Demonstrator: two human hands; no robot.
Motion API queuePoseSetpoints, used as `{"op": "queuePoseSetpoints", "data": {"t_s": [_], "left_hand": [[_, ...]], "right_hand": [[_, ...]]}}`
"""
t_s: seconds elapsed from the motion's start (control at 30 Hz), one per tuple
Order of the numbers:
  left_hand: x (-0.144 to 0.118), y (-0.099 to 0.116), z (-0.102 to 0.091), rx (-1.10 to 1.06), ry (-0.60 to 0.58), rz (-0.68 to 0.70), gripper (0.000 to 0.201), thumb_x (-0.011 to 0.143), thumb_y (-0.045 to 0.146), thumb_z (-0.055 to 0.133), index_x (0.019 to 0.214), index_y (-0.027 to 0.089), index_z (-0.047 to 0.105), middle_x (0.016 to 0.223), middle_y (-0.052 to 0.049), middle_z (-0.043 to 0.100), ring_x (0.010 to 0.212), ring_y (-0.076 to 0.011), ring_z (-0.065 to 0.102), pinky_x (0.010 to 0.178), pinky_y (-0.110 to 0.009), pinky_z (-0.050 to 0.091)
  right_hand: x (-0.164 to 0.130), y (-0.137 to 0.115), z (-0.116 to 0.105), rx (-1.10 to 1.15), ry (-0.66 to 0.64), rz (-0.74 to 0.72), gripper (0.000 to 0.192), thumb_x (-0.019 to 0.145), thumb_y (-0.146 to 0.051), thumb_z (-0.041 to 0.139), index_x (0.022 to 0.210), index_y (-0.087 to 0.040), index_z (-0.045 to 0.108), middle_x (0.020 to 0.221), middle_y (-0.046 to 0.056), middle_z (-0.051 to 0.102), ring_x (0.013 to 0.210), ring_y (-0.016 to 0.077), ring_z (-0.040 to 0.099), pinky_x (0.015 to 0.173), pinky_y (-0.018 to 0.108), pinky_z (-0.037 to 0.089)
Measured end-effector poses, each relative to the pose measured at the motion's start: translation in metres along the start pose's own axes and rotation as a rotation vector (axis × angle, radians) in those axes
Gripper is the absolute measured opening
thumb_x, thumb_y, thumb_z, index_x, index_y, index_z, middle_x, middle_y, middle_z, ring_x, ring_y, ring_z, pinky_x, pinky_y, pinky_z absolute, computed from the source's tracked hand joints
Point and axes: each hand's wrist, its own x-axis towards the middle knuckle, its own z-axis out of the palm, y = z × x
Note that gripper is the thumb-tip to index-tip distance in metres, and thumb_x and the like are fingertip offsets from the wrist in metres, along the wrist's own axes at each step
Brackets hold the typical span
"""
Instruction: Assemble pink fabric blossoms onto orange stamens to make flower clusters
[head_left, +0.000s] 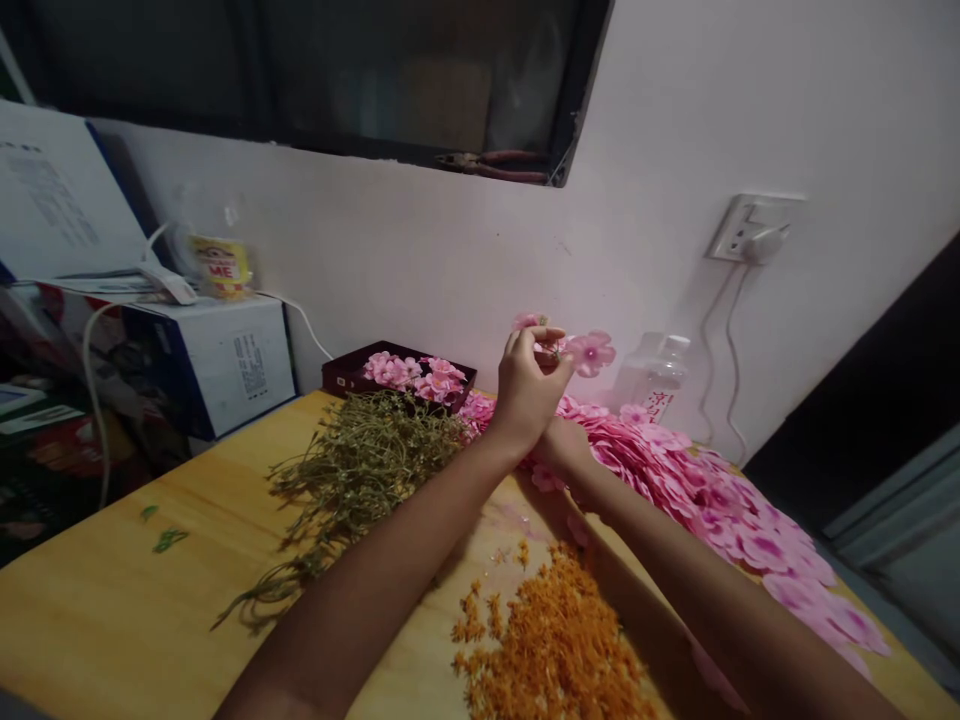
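Observation:
My left hand (pixel 529 385) is raised over the table, fingers pinched on a small sprig of pink fabric flowers (pixel 591 351). Just below and behind its wrist is my right hand (pixel 561 447), mostly hidden, resting at the edge of a long heap of pink petals (pixel 712 500). What its fingers hold cannot be made out. A pile of green stems (pixel 360 470) lies left of my arms. Between my forearms, nearer to me, sits a heap of orange flower centres (pixel 555 640).
A dark box of finished pink flowers (pixel 405 375) stands by the wall on the wooden table (pixel 97 600). A white cardboard box (pixel 225 360) is at the left and a plastic bottle (pixel 652 385) at the back. A wall socket (pixel 754 230) has a plug in it, and pliers (pixel 495 165) lie on the window ledge.

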Motion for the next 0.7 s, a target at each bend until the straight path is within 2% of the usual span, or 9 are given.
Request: {"op": "queuePoseSetpoints", "data": {"t_s": [0.17, 0.33, 0.43, 0.5, 0.53, 0.6, 0.7], "left_hand": [[0.001, -0.001, -0.001, -0.002, 0.006, -0.004, 0.022, 0.074, 0.012, 0.063, 0.094, 0.014, 0.055, 0.107, -0.01, 0.059, 0.076, -0.0094, 0.058, 0.073, -0.025, 0.051], [0.004, -0.001, -0.004, -0.013, 0.026, -0.007, 0.02, 0.074, 0.012, 0.063, 0.092, 0.014, 0.054, 0.106, -0.01, 0.059, 0.074, -0.0088, 0.057, 0.071, -0.024, 0.051], [0.005, 0.0, -0.005, -0.013, 0.028, -0.006, 0.02, 0.075, 0.013, 0.063, 0.093, 0.015, 0.055, 0.104, -0.008, 0.058, 0.074, -0.0084, 0.057, 0.072, -0.024, 0.051], [0.004, 0.0, -0.003, -0.015, 0.019, 0.0, 0.021, 0.074, 0.013, 0.063, 0.093, 0.015, 0.055, 0.103, -0.008, 0.058, 0.074, -0.0085, 0.057, 0.073, -0.024, 0.051], [0.003, 0.0, -0.002, -0.018, 0.011, 0.003, 0.021, 0.074, 0.012, 0.064, 0.093, 0.015, 0.055, 0.102, -0.007, 0.058, 0.074, -0.0085, 0.057, 0.073, -0.024, 0.051], [0.0, 0.0, 0.001, -0.026, -0.006, 0.009, 0.021, 0.073, 0.012, 0.064, 0.092, 0.015, 0.056, 0.102, -0.007, 0.058, 0.074, -0.0086, 0.056, 0.073, -0.024, 0.051], [-0.007, -0.001, 0.006, -0.021, -0.041, 0.005, 0.02, 0.074, 0.014, 0.064, 0.092, 0.016, 0.056, 0.103, -0.007, 0.058, 0.074, -0.0088, 0.056, 0.072, -0.024, 0.051]], "right_hand": [[-0.005, 0.014, -0.01, 0.125, 0.094, 0.079, 0.025, 0.085, -0.035, 0.054, 0.096, -0.016, 0.065, 0.09, 0.011, 0.069, 0.086, 0.0243, 0.063, 0.071, 0.031, 0.044], [-0.024, 0.022, -0.028, 0.358, 0.126, 0.047, 0.021, 0.083, -0.034, 0.051, 0.087, -0.016, 0.063, 0.075, 0.005, 0.069, 0.067, 0.0168, 0.063, 0.057, 0.024, 0.042], [-0.056, 0.031, -0.042, 0.58, 0.135, 0.035, 0.024, 0.085, -0.04, 0.049, 0.087, -0.018, 0.057, 0.086, 0.005, 0.069, 0.069, 0.0157, 0.065, 0.054, 0.023, 0.045], [-0.085, 0.038, -0.051, 0.915, 0.163, 0.028, 0.023, 0.08, -0.041, 0.059, 0.08, -0.019, 0.054, 0.105, 0.007, 0.066, 0.078, 0.0161, 0.066, 0.056, 0.022, 0.048], [-0.099, 0.042, -0.055, 1.032, 0.171, 0.059, 0.025, 0.077, -0.041, 0.063, 0.077, -0.019, 0.052, 0.109, 0.007, 0.065, 0.076, 0.0153, 0.066, 0.055, 0.022, 0.048], [-0.126, 0.048, -0.062, 1.174, 0.158, 0.14, 0.032, 0.072, -0.043, 0.069, 0.072, -0.019, 0.049, 0.106, 0.008, 0.066, 0.066, 0.0133, 0.065, 0.049, 0.021, 0.047], [-0.155, 0.055, -0.066, 1.25, 0.155, 0.234, 0.035, 0.068, -0.042, 0.074, 0.07, -0.019, 0.048, 0.094, 0.006, 0.069, 0.055, 0.0113, 0.062, 0.044, 0.021, 0.047]]}}
